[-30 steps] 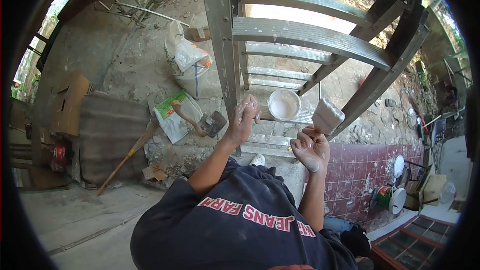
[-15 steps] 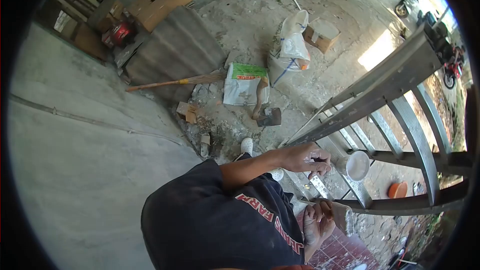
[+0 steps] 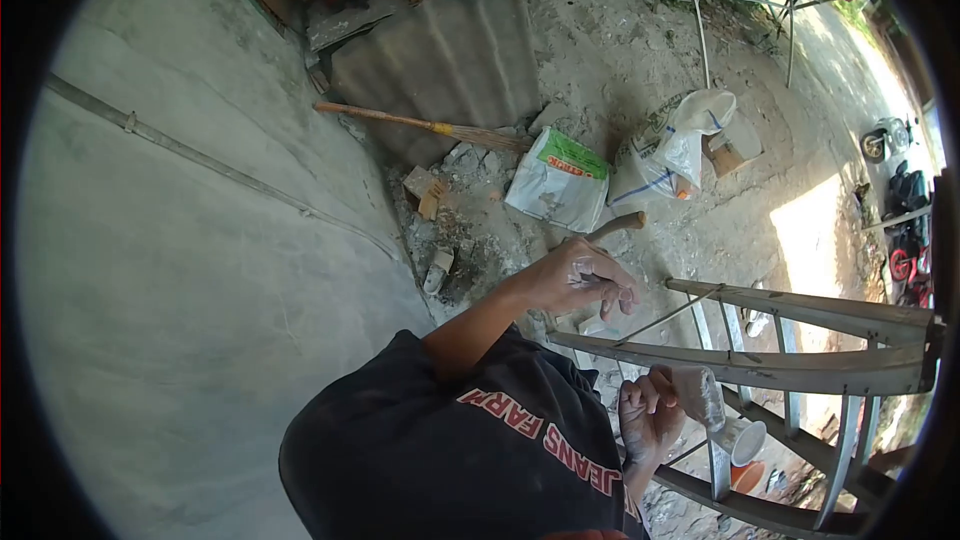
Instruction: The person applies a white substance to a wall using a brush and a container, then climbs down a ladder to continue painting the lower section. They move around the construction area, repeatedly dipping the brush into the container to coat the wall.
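My left hand, smeared with white, hangs in the air with its fingers loosely bent and slightly apart; I see nothing in it. Lower right, my right hand is closed on a flat, white-coated tool, whose handle the fingers mostly hide. A pale round tub sits at the metal ladder, just past the tool.
Bare grey wall on the left, with a pipe along it. On the rough floor are a broom, a green-and-white sack, a bulging white sack and a corrugated sheet. An orange basin shows beyond the ladder.
The view has turned, so the ladder now appears lower and the sacks further right. My left hand has moved away from the tub. My right hand still holds the tool, now overlapping the tub's edge.
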Motion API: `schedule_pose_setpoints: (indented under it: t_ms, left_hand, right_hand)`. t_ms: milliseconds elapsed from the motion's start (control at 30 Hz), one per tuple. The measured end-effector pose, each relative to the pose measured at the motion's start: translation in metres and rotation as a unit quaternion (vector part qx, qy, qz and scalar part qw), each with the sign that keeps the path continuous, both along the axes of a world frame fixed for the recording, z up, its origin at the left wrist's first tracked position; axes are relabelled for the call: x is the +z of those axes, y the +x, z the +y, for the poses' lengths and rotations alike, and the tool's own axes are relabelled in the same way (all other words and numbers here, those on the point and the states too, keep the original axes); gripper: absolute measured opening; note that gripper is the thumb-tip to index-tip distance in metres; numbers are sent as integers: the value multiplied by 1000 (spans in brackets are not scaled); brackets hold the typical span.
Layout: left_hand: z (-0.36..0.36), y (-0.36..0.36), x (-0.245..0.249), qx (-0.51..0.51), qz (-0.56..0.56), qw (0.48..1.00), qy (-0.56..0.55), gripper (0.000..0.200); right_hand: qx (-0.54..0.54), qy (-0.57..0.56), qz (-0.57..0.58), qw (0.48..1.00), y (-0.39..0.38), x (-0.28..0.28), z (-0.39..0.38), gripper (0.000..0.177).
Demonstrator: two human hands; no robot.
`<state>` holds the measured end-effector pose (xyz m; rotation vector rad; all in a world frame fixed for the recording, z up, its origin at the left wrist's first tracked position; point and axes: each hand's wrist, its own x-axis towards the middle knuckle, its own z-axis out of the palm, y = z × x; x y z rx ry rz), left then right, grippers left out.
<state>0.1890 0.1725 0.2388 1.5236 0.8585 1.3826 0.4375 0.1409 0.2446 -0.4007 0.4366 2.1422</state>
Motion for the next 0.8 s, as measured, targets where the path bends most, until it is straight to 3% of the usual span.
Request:
schedule_pose_setpoints:
  t_ms: [233, 300, 400, 533, 700, 800]
  left_hand:
    - [-53, -113, -13, 131, -83, 986, -61, 7]
    - [-71, -138, -19, 235, -74, 967, -63, 8]
    - [-91, -174, -24, 299, -9, 954, -25, 6]
    - [-109, -188, -14, 397, -110, 907, -90, 11]
    - [-134, -197, -18, 464, -129, 876, 9, 22]
    - [-156, -200, -29, 477, -143, 867, 4, 21]
  right_hand:
    - [94, 31, -1, 995, -95, 3, 50, 9]
    - [121, 46, 7, 992, -119, 3, 60, 13]
    - [135, 58, 10, 989, -149, 4, 69, 12]
    - [161, 61, 9, 985, -175, 4, 78, 8]
    - [212, 87, -19, 973, -200, 6, 89, 9]
    - [236, 87, -19, 968, -218, 6, 93, 9]
